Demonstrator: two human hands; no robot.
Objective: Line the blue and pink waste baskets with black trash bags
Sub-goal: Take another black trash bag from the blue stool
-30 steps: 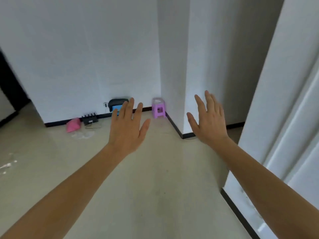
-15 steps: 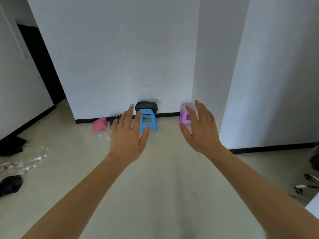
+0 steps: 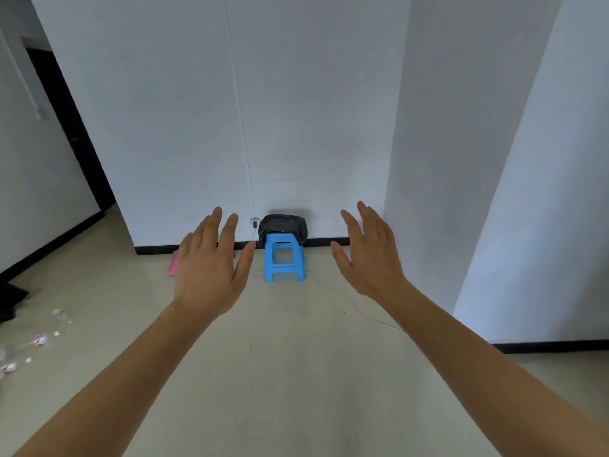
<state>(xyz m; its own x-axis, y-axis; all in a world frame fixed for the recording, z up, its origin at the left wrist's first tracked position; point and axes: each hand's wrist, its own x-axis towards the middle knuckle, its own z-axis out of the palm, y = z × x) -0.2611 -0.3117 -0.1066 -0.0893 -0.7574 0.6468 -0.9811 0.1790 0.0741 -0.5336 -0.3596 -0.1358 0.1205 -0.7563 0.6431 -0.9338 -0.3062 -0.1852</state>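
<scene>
My left hand [image 3: 211,268] and my right hand [image 3: 369,255] are held out in front of me, fingers spread, holding nothing. Between them, far off by the white wall, a black trash bag [image 3: 283,225] covers a bin-like shape behind a blue plastic stool [image 3: 284,258]. A pink object [image 3: 173,267] lies on the floor at the wall, mostly hidden behind my left hand; I cannot tell whether it is a basket. No blue basket shows plainly.
Beige tiled floor stretches ahead. A white pillar [image 3: 428,159] stands to the right of the stool. A dark doorway [image 3: 66,127] opens at the left. Scattered litter [image 3: 36,341] and a dark item [image 3: 10,301] lie at the left edge. A thin white cable [image 3: 362,311] crosses the floor.
The view has swung left and moved closer to the wall. The blue stool now sits centred between my hands, and the purple stool is hidden behind my right hand. Both hands stay open.
</scene>
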